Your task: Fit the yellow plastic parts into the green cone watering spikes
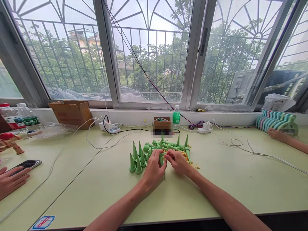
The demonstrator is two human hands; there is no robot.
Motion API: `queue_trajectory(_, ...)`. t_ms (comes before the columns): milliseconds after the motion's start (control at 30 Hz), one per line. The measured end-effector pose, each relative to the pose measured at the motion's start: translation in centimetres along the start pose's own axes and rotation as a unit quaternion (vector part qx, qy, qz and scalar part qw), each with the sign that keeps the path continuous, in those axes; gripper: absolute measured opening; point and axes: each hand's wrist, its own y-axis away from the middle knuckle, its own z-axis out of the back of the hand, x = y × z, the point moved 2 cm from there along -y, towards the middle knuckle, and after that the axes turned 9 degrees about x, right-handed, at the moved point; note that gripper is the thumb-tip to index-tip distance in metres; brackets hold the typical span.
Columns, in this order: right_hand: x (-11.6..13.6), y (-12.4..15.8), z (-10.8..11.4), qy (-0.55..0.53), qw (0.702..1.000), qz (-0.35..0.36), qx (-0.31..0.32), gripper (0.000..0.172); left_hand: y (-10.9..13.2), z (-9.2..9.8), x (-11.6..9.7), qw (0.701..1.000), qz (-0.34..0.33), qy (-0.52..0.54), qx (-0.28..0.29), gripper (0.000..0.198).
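Tapering green plastic spike, sharp-tipped.

One view only, worn on our head. We look forward and down across the green table toward the windows; left hand and right hand lie close, mid-frame.

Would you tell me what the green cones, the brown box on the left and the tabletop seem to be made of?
Green cones: probably moulded plastic, matt; uniform colour, identical shapes. Brown box: cardboard, dull; folded flaps standing open. Tabletop: smooth pale green with a faint sheen, perhaps laminate or painted board; the look leaves it open.
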Motion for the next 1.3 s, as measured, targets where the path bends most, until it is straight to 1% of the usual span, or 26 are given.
queue_trajectory(467, -0.12, -0.07, 0.01, 0.022, 1.000, -0.002, 0.006, 0.037, 0.10, -0.24, 0.37, 1.000, 0.000, 0.005, 0.013, 0.025)
queue_trajectory(767, -0.09, -0.06, -0.08, 0.032, 0.999, 0.000, -0.011, 0.034, 0.00, -0.26, 0.63, 1.000, -0.009, -0.003, -0.002, 0.024)
queue_trajectory(1000, 0.08, 0.08, -0.08, 0.014, 1.000, 0.009, 0.008, 0.025, -0.05, -0.12, 0.40, 1.000, -0.006, -0.003, -0.010, 0.023)
queue_trajectory(1300, -0.08, 0.01, -0.15, 0.003, 1.000, 0.019, 0.005, 0.032, 0.02, -0.08, 0.33, 1.000, -0.011, -0.014, -0.010, 0.024)
